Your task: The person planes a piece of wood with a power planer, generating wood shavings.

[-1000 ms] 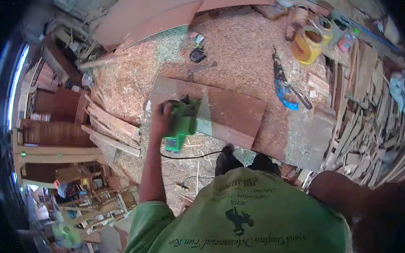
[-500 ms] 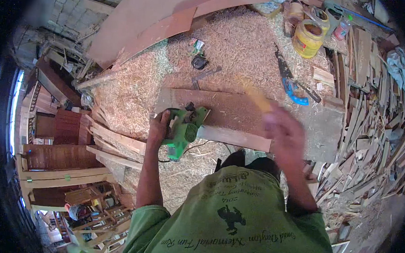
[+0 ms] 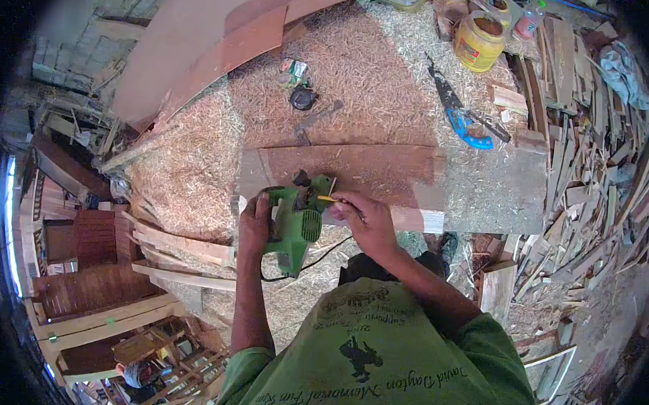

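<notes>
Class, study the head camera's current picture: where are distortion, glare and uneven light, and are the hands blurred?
Head view: rounded black borders, surroundings apparently bowed by a wide lens; head view: glare in the strip at far left; head view: pale patch at the board's right end; head view: left hand, right hand fairly sharp.

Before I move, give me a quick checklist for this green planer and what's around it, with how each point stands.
1. Left hand gripping the planer: ok, fingers round its handle.
2. Right hand holding the yellow stick: ok, its tip is at the planer.
3. Yellow stick withdrawn from the planer: not ok.
4. Saw away from both hands: ok, it lies off to the right.
5. Planer switched off: cannot tell.
6. Cord unplugged: cannot tell, its far end isn't identifiable.
</notes>
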Demonstrator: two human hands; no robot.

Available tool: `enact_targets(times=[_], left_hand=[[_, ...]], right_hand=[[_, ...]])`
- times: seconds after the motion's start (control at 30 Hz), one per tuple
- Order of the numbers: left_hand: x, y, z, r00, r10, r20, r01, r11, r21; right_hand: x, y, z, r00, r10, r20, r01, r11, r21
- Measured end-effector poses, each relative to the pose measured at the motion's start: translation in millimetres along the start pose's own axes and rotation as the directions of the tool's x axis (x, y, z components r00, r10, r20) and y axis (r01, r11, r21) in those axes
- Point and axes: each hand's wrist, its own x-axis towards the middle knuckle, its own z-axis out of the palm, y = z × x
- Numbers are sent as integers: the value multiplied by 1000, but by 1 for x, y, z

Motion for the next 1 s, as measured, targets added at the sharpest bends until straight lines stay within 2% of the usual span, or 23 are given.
enact_targets(times=[0.07, 0.2, 0.3, 0.4, 0.5, 0.57, 0.7, 0.77, 0.8, 0.83, 0.9, 0.97, 1.0], left_hand=[[1, -9, 1, 999, 49, -4, -49, 998, -25], [1, -16, -2, 1000, 10, -3, -10, 999, -50], [3, -23, -3, 1000, 29, -7, -29, 998, -49], [0, -15, -5, 1000, 20, 16, -19, 998, -57], [-3, -10, -6, 999, -7, 40, 10, 996, -88], [-7, -3, -6, 997, -36, 69, 43, 994, -105], [-8, 1, -3, 999, 4, 37, -1, 997, -74], [-10, 5, -1, 999, 24, 31, -20, 992, -123], [-11, 8, -2, 999, 3, 35, 0, 996, -92], [-14, 14, -4, 999, -20, 40, 22, 998, -60], [-14, 16, -5, 998, -28, 49, 29, 999, -19], [-7, 6, -5, 999, -1, 49, 2, 1000, -9], [-5, 1, -6, 999, -26, 43, 27, 999, -20]], right_hand=[[4, 4, 9, 999, -17, -28, 16, 999, -28], [16, 30, 23, 992, -122, -44, 112, 976, -186], [21, 34, 32, 993, -106, -57, 93, 976, -198], [30, 18, 34, 996, -90, -30, 77, 954, -289], [34, 19, 41, 967, -249, -57, 202, 883, -423], [37, 20, 45, 960, -277, -52, 223, 860, -458], [38, 41, 51, 958, -282, -43, 226, 840, -493], [36, 48, 48, 993, -75, -91, 49, 965, -259], [32, 52, 46, 995, 36, -94, -49, 990, -132], [29, 56, 45, 989, 98, -109, -93, 995, 46], [24, 61, 43, 970, 218, -109, -159, 905, 394], [23, 49, 35, 985, 26, -170, -21, 999, 29], [20, 41, 32, 983, -69, -169, 42, 987, -158]])
